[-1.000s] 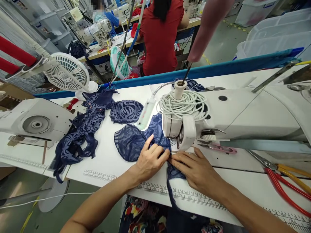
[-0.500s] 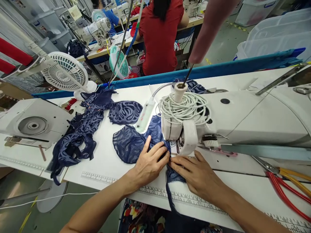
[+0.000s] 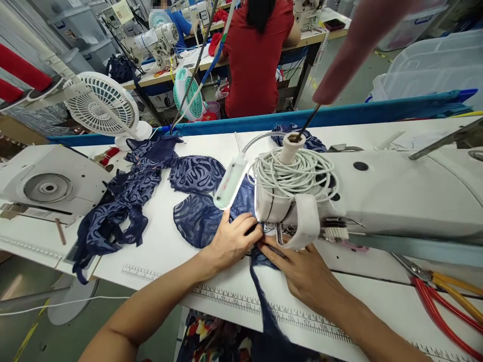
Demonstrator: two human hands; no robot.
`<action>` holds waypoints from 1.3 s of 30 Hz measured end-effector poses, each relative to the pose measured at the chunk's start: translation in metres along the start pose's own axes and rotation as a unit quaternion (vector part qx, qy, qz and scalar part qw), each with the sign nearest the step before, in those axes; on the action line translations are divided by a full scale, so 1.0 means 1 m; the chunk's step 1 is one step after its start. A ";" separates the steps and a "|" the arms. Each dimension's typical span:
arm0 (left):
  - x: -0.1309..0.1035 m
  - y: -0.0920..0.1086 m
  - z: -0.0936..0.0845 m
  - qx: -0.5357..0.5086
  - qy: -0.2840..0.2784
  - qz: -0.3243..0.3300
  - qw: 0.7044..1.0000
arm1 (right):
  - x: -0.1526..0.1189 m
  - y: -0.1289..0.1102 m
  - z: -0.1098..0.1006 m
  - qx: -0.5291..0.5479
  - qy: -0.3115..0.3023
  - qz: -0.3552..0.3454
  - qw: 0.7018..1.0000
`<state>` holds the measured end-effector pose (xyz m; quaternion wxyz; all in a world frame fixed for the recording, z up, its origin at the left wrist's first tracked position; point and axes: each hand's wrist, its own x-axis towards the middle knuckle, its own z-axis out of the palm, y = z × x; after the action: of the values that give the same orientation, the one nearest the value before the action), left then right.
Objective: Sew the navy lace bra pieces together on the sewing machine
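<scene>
Cloth (image 3: 198,221) is flat on the tabletop (image 3: 158,229), left of the machine (image 3: 377,186), one side running under its head. My left hand (image 3: 234,240) is on its near edge, fingers bent; my right hand (image 3: 305,269) lies just beside, fingers fairly straight, tips on the cloth. Can't tell if either pinches it or only presses. In the way: lamp (image 3: 229,187) over the cloth's far part, cord coil (image 3: 296,176) atop the machine head, pale guard (image 3: 308,221) in front of my right fingers. Lace piece (image 3: 196,173) just beyond the cloth, lace heap (image 3: 124,201) further left, white fan (image 3: 101,103) behind the heap. Scissors (image 3: 433,286) at right, handle cut off by the picture edge. Second machine (image 3: 53,183) cut off at left. Pink handle (image 3: 350,60) blurred, top out of view. Needle spot hard to make out behind head and guard. Dark strip (image 3: 266,309) crosses the ruler marks (image 3: 226,299), lower end lost against my dark clothing. Person in red (image 3: 254,65) beyond, head cut off.
</scene>
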<state>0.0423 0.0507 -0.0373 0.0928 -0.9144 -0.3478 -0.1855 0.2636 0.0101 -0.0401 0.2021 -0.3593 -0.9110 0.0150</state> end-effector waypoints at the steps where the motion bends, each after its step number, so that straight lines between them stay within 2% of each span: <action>1: 0.001 -0.002 0.001 -0.006 0.007 0.002 1.000 | 0.000 0.000 0.001 -0.005 -0.005 0.002 1.000; 3: 0.003 -0.006 -0.003 -0.009 0.023 -0.005 1.000 | -0.001 0.001 0.002 -0.009 -0.012 0.004 1.000; 6: 0.002 -0.006 -0.017 0.000 0.033 -0.057 0.998 | -0.001 0.000 0.002 -0.005 -0.019 0.000 1.000; 7: 0.002 -0.004 -0.023 -0.007 0.026 -0.057 0.998 | -0.002 -0.001 0.002 -0.003 -0.022 0.001 1.000; 10: -0.001 0.001 -0.031 -0.043 -0.031 0.010 0.999 | -0.002 -0.003 0.002 0.009 -0.020 0.004 1.000; 13: -0.004 0.000 -0.027 -0.054 -0.068 0.018 0.996 | -0.004 -0.004 0.001 0.035 -0.006 -0.001 0.999; 19: -0.007 -0.010 -0.017 -0.084 -0.044 0.008 0.995 | -0.006 -0.006 0.000 0.050 -0.002 -0.009 0.999; 22: -0.004 -0.007 -0.021 -0.067 -0.032 0.019 0.997 | -0.007 -0.006 0.001 0.046 -0.001 -0.008 0.999; 27: 0.000 0.004 -0.025 -0.045 -0.054 0.033 0.997 | -0.008 -0.006 0.002 0.038 -0.008 -0.008 0.999; 30: 0.000 0.003 -0.018 -0.033 -0.046 0.027 0.998 | -0.007 -0.007 0.000 0.039 -0.006 -0.006 0.999; 34: 0.002 -0.010 -0.007 -0.026 -0.031 0.036 0.999 | -0.006 -0.005 0.000 0.018 -0.008 0.002 1.000; 36: 0.006 -0.014 -0.008 -0.026 -0.037 0.038 0.998 | -0.005 -0.004 0.001 0.005 -0.008 0.004 1.000; 39: 0.013 -0.009 -0.021 -0.022 -0.055 0.002 0.998 | 0.000 -0.004 0.001 -0.010 -0.016 0.019 1.000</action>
<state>0.0396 0.0590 -0.0127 0.0539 -0.9256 -0.3464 -0.1428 0.2609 0.0068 -0.0402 0.1839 -0.3785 -0.9070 0.0153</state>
